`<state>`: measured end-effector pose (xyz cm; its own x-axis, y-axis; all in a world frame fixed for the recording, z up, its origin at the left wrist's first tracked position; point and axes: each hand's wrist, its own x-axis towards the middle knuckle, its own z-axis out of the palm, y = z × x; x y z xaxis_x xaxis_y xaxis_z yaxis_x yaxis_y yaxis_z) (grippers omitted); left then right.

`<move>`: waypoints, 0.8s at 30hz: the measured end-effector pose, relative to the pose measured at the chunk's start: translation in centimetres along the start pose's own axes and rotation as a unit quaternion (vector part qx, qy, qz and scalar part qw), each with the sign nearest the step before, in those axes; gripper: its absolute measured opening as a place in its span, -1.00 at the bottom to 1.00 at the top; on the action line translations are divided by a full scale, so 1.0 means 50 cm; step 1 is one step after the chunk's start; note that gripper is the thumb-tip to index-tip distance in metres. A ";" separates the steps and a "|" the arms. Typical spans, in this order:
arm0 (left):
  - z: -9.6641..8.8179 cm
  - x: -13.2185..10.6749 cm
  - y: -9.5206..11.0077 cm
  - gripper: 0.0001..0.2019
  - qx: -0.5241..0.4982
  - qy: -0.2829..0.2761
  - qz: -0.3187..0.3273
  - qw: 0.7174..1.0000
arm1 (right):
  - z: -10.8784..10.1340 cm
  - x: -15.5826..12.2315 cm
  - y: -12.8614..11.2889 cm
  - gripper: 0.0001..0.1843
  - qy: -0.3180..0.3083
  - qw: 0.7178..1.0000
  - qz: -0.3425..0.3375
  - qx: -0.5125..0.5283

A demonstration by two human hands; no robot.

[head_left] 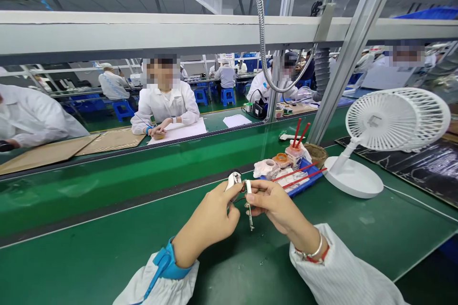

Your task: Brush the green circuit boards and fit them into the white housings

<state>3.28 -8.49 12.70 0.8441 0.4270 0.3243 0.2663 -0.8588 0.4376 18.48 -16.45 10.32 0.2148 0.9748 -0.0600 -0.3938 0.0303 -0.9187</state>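
Observation:
Above the green bench top, my left hand (214,212) is closed on a small white plastic housing (234,180) with a dark part at its top end. My right hand (274,204) pinches a narrow white strip-like part (249,190), which has a thin metallic or circuit-board piece (250,217) running down below the fingers. Thin dark and red wires seem to join the two parts between my hands. My fingers hide much of both parts, so their exact kind cannot be made out.
A blue tray (304,183) with jars and red sticks (298,132) stands beyond my right hand. Right of it are a round brown container (317,155) and a white fan (372,128). A metal post (358,47) rises behind. Across the partition sits a co-worker (166,100).

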 end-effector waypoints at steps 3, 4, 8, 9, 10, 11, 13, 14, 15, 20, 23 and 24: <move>0.004 0.005 0.003 -0.64 -0.036 -0.001 -0.023 0.999 | -0.001 -0.001 0.002 -0.58 0.002 1.000 -0.002 0.003; 0.007 0.007 0.001 -0.69 -0.048 0.003 -0.032 0.998 | -0.001 -0.001 0.004 -0.58 0.005 1.000 -0.004 0.003; 0.022 0.016 -0.008 -0.76 -0.105 0.021 -0.051 0.993 | 0.002 0.000 0.015 -0.54 0.020 0.999 -0.024 -0.006; 0.025 0.018 -0.009 -0.77 -0.118 0.025 -0.055 0.991 | 0.003 0.001 0.018 -0.52 0.025 0.999 -0.032 -0.014; 0.028 0.019 -0.009 -0.77 -0.127 0.029 -0.062 0.990 | 0.004 0.001 0.022 -0.51 0.031 0.998 -0.041 -0.025; 0.031 0.020 -0.008 -0.77 -0.134 0.036 -0.072 0.988 | 0.005 0.002 0.026 -0.50 0.038 0.997 -0.049 -0.038; 0.038 0.021 -0.006 -0.76 -0.146 0.054 -0.094 0.983 | 0.007 0.003 0.034 -0.50 0.054 0.993 -0.068 -0.075; 0.043 0.021 -0.005 -0.75 -0.151 0.063 -0.104 0.981 | 0.007 0.004 0.038 -0.51 0.063 0.990 -0.080 -0.097; 0.047 0.021 -0.004 -0.74 -0.154 0.072 -0.111 0.979 | 0.007 0.004 0.041 -0.52 0.072 0.986 -0.095 -0.120; 0.066 0.017 -0.002 -0.64 -0.162 0.090 -0.120 0.975 | 0.003 0.006 0.041 -0.53 0.113 0.959 -0.152 -0.210; 0.070 0.012 0.006 -0.42 -0.259 0.102 -0.169 0.946 | -0.001 0.006 0.029 -0.52 0.118 0.955 -0.157 -0.221; 0.070 0.011 0.008 -0.34 -0.316 0.112 -0.189 0.923 | -0.002 0.006 0.025 -0.50 0.121 0.955 -0.153 -0.221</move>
<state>5.48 -9.61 10.11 0.6104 0.7706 0.1831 0.1373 -0.3306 0.9337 18.12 -16.16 9.09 0.4814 0.8536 0.1991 0.1253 0.1578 -0.9795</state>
